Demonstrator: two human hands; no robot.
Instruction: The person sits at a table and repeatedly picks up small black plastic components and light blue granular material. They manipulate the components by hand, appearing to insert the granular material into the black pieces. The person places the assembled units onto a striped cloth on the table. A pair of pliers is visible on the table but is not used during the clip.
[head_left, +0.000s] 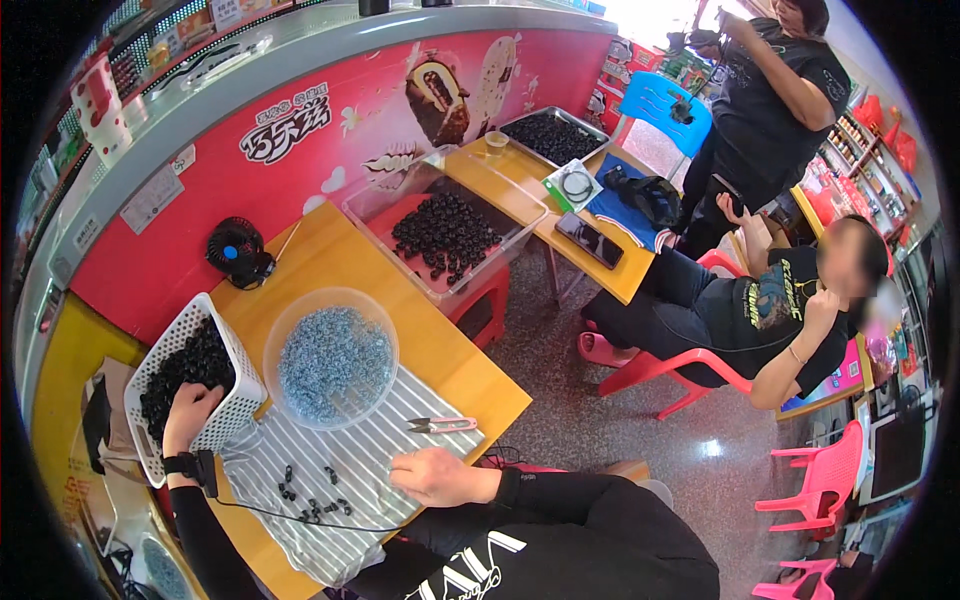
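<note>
Evidently arranged for easy reach: left hand (193, 408) dips among black pieces (172, 385) in the white basket (246, 388), left on the counter (478, 375); grip hidden, can't tell. Right hand (432, 477) half-curled at the striped cloth (372, 452), hold unclear. Cloth probably stops loose pieces (310, 508) rolling; clear bowl (293, 312) beside basket.

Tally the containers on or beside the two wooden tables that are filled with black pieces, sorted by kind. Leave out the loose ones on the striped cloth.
White perforated basket, with your left hand in it: 1
Clear rectangular bin: 1
Metal tray: 1
Total: 3
</note>
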